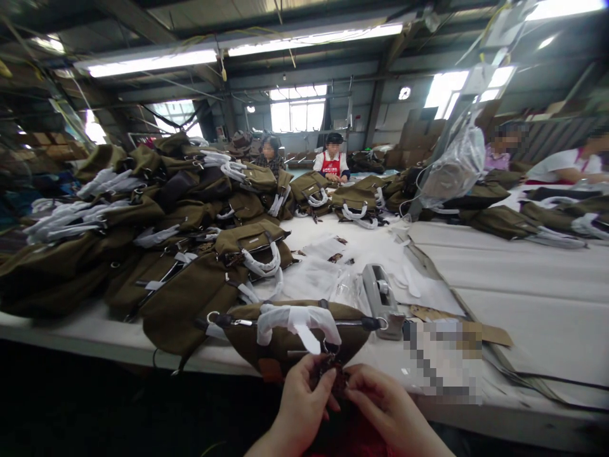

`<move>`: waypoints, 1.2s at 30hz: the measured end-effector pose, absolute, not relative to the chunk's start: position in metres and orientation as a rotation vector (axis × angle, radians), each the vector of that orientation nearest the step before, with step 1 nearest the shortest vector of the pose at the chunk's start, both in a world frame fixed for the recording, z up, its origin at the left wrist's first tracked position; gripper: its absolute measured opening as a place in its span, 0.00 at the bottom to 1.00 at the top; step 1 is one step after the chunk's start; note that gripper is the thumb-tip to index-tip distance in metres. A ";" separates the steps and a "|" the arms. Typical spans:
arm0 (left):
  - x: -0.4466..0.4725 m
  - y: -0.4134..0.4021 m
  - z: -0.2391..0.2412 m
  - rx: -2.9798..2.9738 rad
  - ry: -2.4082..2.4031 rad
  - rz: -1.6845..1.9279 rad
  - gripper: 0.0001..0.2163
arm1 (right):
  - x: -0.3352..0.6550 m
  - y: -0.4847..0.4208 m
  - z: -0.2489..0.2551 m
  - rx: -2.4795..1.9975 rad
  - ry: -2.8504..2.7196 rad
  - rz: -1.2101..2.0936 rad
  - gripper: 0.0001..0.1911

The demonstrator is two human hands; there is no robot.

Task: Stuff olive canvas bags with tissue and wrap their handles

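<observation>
Bags (190, 190) crowd the table (514, 254) on the left, and a tape dispenser (380, 292) stands behind the front bag's (285, 343) right end. That bag sits at the near edge, where left hand (305, 393) and right hand (378, 397), fingers nearly closed, pinch a small dark piece (339, 379) below its handle (297, 314).
</observation>
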State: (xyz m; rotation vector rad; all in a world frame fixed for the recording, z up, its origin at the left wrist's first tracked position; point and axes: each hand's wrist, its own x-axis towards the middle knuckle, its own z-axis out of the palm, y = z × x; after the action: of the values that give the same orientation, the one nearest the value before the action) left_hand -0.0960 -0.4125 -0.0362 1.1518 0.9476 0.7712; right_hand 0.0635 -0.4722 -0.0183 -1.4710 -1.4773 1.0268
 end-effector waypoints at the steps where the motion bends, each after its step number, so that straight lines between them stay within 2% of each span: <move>1: -0.097 -0.411 -0.037 1.175 0.964 0.766 0.24 | 0.067 -0.473 -0.019 -1.509 -1.440 1.021 0.13; 9: -0.107 -0.404 -0.035 1.374 0.954 0.810 0.11 | 0.070 -0.467 -0.008 -1.713 -1.651 0.639 0.13; 12: -0.110 -0.402 -0.035 1.408 0.936 0.793 0.11 | 0.066 -0.465 -0.007 -1.734 -1.710 0.593 0.14; 23: -0.111 -0.401 -0.034 1.453 0.966 0.796 0.10 | 0.063 -0.460 -0.007 -1.759 -1.803 0.613 0.12; 29: -0.113 -0.404 -0.030 1.572 0.991 0.766 0.10 | 0.052 -0.455 -0.010 -1.690 -1.631 0.750 0.17; 36: -0.122 -0.407 -0.019 1.834 1.022 0.769 0.11 | 0.043 -0.454 -0.015 -1.634 -1.437 0.840 0.14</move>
State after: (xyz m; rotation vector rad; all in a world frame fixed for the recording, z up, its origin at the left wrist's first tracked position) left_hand -0.1224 -0.4068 -0.0195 1.8340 1.0224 0.7688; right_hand 0.0427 -0.4544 -0.0148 -1.6336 -1.4370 0.8405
